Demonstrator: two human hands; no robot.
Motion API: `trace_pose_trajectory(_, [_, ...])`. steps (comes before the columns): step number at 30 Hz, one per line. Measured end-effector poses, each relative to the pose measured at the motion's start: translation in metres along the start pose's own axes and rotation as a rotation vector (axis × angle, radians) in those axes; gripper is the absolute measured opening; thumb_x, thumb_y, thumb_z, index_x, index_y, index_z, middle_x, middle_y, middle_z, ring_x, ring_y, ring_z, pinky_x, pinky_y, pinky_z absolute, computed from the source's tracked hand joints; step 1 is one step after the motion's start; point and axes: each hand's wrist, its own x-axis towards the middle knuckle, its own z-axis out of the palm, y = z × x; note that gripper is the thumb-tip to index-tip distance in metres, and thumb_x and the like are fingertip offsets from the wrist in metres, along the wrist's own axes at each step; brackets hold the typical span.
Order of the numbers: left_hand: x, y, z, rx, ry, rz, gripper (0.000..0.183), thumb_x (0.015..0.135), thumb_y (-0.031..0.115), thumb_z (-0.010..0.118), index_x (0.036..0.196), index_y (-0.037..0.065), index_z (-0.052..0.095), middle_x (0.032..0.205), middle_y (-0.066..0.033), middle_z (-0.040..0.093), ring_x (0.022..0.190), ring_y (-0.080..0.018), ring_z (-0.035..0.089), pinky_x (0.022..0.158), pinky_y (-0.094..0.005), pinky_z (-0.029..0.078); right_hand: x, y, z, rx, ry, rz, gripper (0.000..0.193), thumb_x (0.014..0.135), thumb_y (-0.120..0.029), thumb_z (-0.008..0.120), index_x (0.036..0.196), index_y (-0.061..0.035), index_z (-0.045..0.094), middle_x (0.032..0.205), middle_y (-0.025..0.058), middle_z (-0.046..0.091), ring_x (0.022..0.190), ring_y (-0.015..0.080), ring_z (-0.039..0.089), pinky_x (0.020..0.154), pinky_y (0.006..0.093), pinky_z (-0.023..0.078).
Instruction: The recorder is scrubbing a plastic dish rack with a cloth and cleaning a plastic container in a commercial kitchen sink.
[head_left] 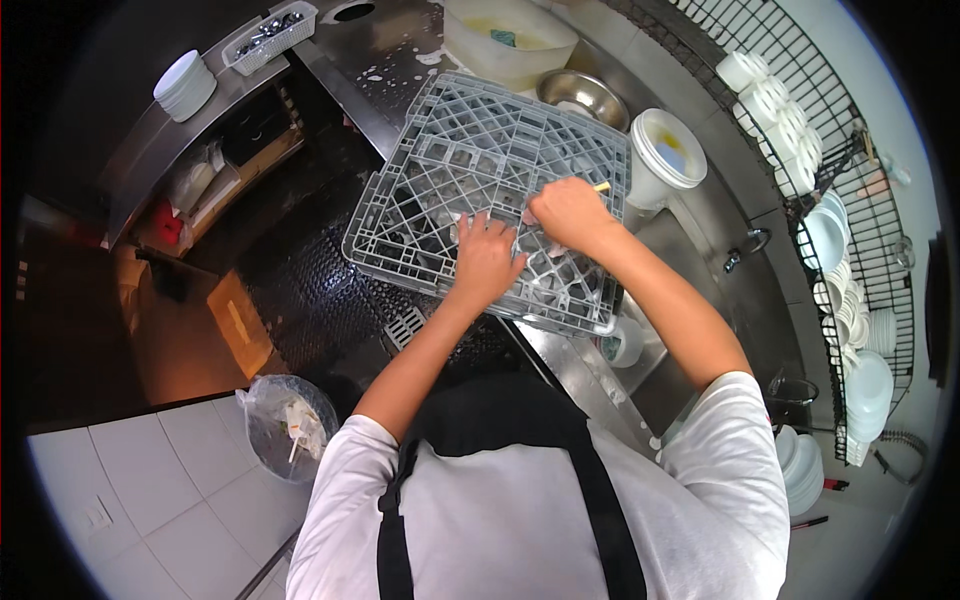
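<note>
A grey plastic dish rack (440,180) with a lattice surface lies tilted in front of me, over the edge of the metal counter. My left hand (485,262) is spread on the lattice, its fingers stretched out near a small whitish patch. Just right of it, my right hand (575,215) is closed in a fist against the rack. From that fist pokes the end of a thin yellow stick (602,187); the rest of it is hidden by the fingers. Something pale and clear shows under the hands, too unclear to name.
Behind the rack stand a large whitish tub (510,45), a steel bowl (583,97) and a white bucket (668,150). A wire shelf (800,60) of white crockery hangs at right. Stacked plates (185,87) sit far left. A lined waste bin (290,430) stands lower left.
</note>
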Motion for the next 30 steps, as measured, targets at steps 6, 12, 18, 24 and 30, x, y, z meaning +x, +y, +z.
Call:
trace_pose_trajectory(6, [0.003, -0.003, 0.011, -0.032, 0.023, -0.071, 0.029, 0.087, 0.024, 0.077, 0.105, 0.001, 0.076, 0.107, -0.0165, 0.072, 0.124, -0.0433, 0.058, 0.117, -0.0611, 0.034, 0.013, -0.005, -0.003, -0.088, -0.090, -0.202, 0.012, 0.079, -0.016, 0.070, 0.073, -0.0074, 0.076, 0.075, 0.0123, 0.074, 0.077, 0.0298, 0.075, 0.069, 0.0404, 0.058])
trace_pose_trajectory(12, [0.007, -0.004, 0.013, -0.062, 0.078, -0.055, 0.027, 0.087, 0.020, 0.076, 0.104, 0.000, 0.076, 0.104, -0.0183, 0.072, 0.119, -0.0430, 0.059, 0.116, -0.0598, 0.035, 0.029, -0.005, 0.046, -0.131, -0.224, -0.304, 0.013, 0.082, -0.019, 0.071, 0.076, -0.0099, 0.077, 0.078, 0.0102, 0.075, 0.080, 0.0279, 0.076, 0.070, 0.0405, 0.058])
trace_pose_trajectory(18, [0.008, -0.011, 0.013, -0.128, 0.030, -0.117, 0.028, 0.084, 0.018, 0.076, 0.106, 0.000, 0.076, 0.107, -0.0187, 0.071, 0.113, -0.0391, 0.060, 0.116, -0.0578, 0.035, 0.047, -0.016, 0.011, -0.223, -0.373, -0.386, 0.012, 0.083, -0.020, 0.072, 0.081, -0.0103, 0.079, 0.086, 0.0102, 0.078, 0.084, 0.0285, 0.077, 0.073, 0.0418, 0.059])
trace_pose_trajectory(24, [0.007, -0.029, 0.009, -0.184, -0.006, 0.014, 0.031, 0.085, 0.025, 0.076, 0.103, -0.001, 0.077, 0.099, -0.0175, 0.071, 0.114, -0.0379, 0.060, 0.117, -0.0576, 0.033, 0.049, -0.012, 0.020, -0.099, -0.432, -0.254, 0.011, 0.079, -0.017, 0.071, 0.082, -0.0089, 0.079, 0.083, 0.0129, 0.077, 0.083, 0.0333, 0.076, 0.074, 0.0462, 0.059])
trace_pose_trajectory(30, [0.007, -0.014, 0.023, -0.080, -0.050, -0.069, 0.026, 0.089, 0.020, 0.070, 0.099, -0.002, 0.078, 0.120, -0.0214, 0.065, 0.125, -0.0427, 0.052, 0.123, -0.0621, 0.024, 0.025, -0.003, 0.011, 0.198, -0.182, 0.066, 0.014, 0.072, -0.017, 0.072, 0.081, -0.0094, 0.078, 0.079, 0.0187, 0.073, 0.082, 0.0401, 0.073, 0.073, 0.0504, 0.058])
